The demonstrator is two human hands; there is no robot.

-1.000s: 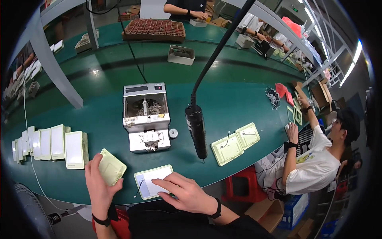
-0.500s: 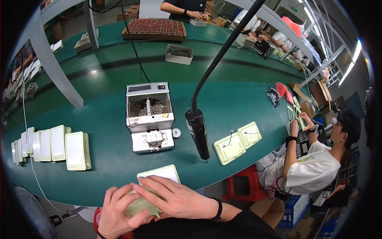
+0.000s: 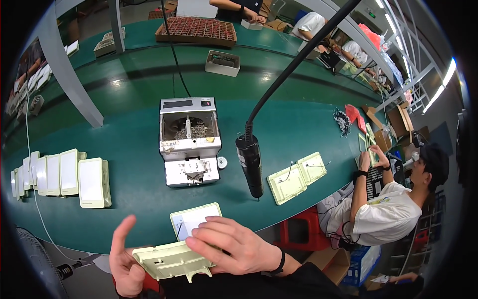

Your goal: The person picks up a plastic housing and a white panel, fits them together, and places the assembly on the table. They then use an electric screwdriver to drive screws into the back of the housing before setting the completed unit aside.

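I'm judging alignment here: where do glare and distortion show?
In the head view, the ceiling tube lamp flares at upper right; pale glare spots mark the green strip behind the silver machine; the grey post at left bows; the pale green shell looks fairly sharp.

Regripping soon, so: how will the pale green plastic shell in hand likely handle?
The pale green plastic shell is probably stiff: raised ribs cross it and it shows no sag. It's likely light, as its walls look thin. It may rock if set down ribs-first, being uneven there.
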